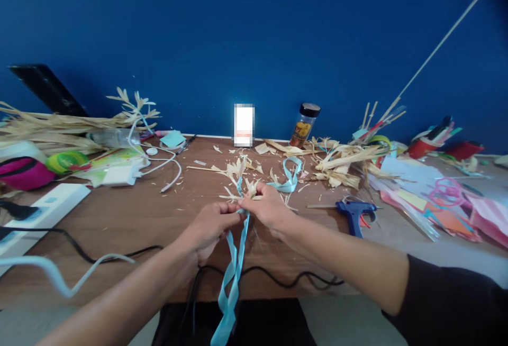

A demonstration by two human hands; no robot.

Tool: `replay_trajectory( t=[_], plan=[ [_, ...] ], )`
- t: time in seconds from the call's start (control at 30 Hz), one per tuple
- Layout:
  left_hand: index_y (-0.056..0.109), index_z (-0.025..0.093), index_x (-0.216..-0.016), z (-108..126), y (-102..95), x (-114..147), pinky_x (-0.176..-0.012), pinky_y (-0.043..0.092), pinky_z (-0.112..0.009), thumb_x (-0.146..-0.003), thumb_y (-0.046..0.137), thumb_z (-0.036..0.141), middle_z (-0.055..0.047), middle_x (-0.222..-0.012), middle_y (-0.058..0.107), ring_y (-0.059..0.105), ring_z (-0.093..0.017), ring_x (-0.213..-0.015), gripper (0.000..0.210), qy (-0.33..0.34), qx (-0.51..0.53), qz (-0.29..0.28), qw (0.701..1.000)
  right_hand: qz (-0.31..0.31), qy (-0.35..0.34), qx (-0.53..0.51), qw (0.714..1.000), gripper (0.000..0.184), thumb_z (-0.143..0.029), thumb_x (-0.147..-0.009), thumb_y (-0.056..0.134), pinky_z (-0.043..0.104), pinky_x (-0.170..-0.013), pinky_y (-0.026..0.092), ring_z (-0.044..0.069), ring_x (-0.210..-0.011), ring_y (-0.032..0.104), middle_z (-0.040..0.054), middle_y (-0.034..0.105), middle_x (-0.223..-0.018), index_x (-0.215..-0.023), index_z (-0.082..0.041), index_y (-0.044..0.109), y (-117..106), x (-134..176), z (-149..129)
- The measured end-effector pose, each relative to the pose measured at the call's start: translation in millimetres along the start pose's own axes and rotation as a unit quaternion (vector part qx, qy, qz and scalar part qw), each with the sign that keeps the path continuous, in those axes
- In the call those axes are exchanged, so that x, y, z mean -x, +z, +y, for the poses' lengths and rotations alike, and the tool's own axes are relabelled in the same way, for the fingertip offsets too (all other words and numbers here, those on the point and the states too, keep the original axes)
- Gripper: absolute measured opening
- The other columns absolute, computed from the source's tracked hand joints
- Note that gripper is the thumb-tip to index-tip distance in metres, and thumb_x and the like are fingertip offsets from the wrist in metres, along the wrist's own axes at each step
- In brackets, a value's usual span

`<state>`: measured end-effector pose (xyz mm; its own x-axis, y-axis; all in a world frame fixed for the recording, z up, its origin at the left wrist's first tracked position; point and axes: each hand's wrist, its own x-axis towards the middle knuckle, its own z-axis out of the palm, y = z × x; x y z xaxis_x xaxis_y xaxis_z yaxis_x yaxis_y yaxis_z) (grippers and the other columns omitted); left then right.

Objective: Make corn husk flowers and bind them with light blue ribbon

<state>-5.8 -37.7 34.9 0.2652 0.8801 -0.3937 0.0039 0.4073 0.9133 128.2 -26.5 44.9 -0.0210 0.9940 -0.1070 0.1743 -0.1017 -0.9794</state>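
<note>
My left hand (212,227) and my right hand (270,209) meet above the middle of the wooden table (130,216). Together they pinch a small bunch of dried husk flowers (240,176) and a light blue ribbon (232,282). The ribbon wraps the bunch at my fingertips and its long tails hang down toward me over the table's front edge. Another loop of the same blue ribbon (289,174) lies just beyond my right hand.
A blue glue gun (354,212) lies right of my right hand. Husk scraps (341,163), a jar (305,125), coloured paper (428,192) and pink scissors (446,192) crowd the right. Left: a white power strip (43,208), cables (79,248), dried husks (59,124).
</note>
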Motion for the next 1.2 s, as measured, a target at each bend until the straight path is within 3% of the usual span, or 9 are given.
replay_trajectory(
  t=[0.1,0.2,0.37,0.57,0.87,1.0,1.2],
  plan=[
    [0.067,0.014,-0.068,1,-0.9,0,-0.041,0.016,-0.02,-0.056,0.068,0.024,0.0,-0.058,0.059,0.027,-0.004,-0.04,0.015,0.002,0.02,0.013,1.0,-0.023,-0.014,-0.005,1.0,0.021,-0.032,-0.06,0.068,0.024,-0.057,0.041,0.013,-0.06,0.054,-0.0031,0.057,-0.063,-0.067,-0.018,0.053,-2,0,-3],
    [0.068,0.014,-0.07,5,-2.5,2,-0.043,0.019,-0.021,-0.054,0.071,0.025,0.0,-0.058,0.059,0.03,-0.005,-0.042,0.019,-0.016,0.025,0.033,0.999,-0.04,0.024,-0.007,0.999,0.022,-0.036,-0.064,0.064,0.025,-0.061,0.042,0.014,-0.065,0.057,-0.001,0.062,-0.067,-0.074,-0.018,0.056,-6,-1,-7],
    [0.069,0.015,-0.07,8,-4.0,4,-0.041,0.017,-0.021,-0.055,0.071,0.027,0.004,-0.046,0.051,0.027,-0.005,-0.039,0.019,-0.003,0.011,0.032,0.999,-0.089,0.082,-0.048,0.991,0.008,-0.027,-0.069,0.055,0.023,-0.06,0.042,0.013,-0.067,0.059,-0.0021,0.063,-0.069,-0.072,-0.02,0.056,-11,-4,-8],
    [0.07,0.017,-0.069,8,-0.4,3,-0.041,0.022,-0.02,-0.058,0.069,0.025,0.003,-0.051,0.058,0.036,-0.006,-0.041,0.014,0.014,-0.022,0.023,0.999,-0.116,0.147,-0.099,0.977,0.008,-0.027,-0.066,0.057,0.023,-0.053,0.04,0.012,-0.057,0.055,-0.0037,0.059,-0.061,-0.068,-0.02,0.052,-10,-6,-3],
    [0.068,0.015,-0.068,6,-1.7,2,-0.04,0.023,-0.019,-0.059,0.069,0.027,0.003,-0.052,0.056,0.036,-0.006,-0.042,0.015,0.004,-0.028,0.008,1.0,-0.144,0.143,-0.131,0.97,0.025,-0.034,-0.062,0.07,0.025,-0.06,0.039,0.013,-0.068,0.056,-0.0019,0.064,-0.074,-0.08,-0.022,0.057,-18,-12,9],
    [0.066,0.014,-0.072,2,-5.1,0,-0.041,0.023,-0.019,-0.059,0.069,0.027,0.003,-0.054,0.052,0.033,-0.005,-0.042,0.019,-0.015,-0.028,0.015,0.999,-0.163,0.147,-0.137,0.966,0.025,-0.029,-0.06,0.073,0.024,-0.062,0.038,0.011,-0.071,0.056,-0.0019,0.063,-0.077,-0.079,-0.021,0.059,-23,-11,5],
    [0.064,0.013,-0.074,3,-5.1,2,-0.045,0.029,-0.019,-0.06,0.069,0.029,0.0,-0.063,0.058,0.038,-0.005,-0.046,0.022,-0.043,-0.007,-0.017,0.999,-0.163,0.125,-0.131,0.97,0.023,-0.027,-0.059,0.074,0.021,-0.059,0.036,0.009,-0.065,0.053,-0.0029,0.062,-0.072,-0.076,-0.019,0.06,-28,-11,6]
  ],
)
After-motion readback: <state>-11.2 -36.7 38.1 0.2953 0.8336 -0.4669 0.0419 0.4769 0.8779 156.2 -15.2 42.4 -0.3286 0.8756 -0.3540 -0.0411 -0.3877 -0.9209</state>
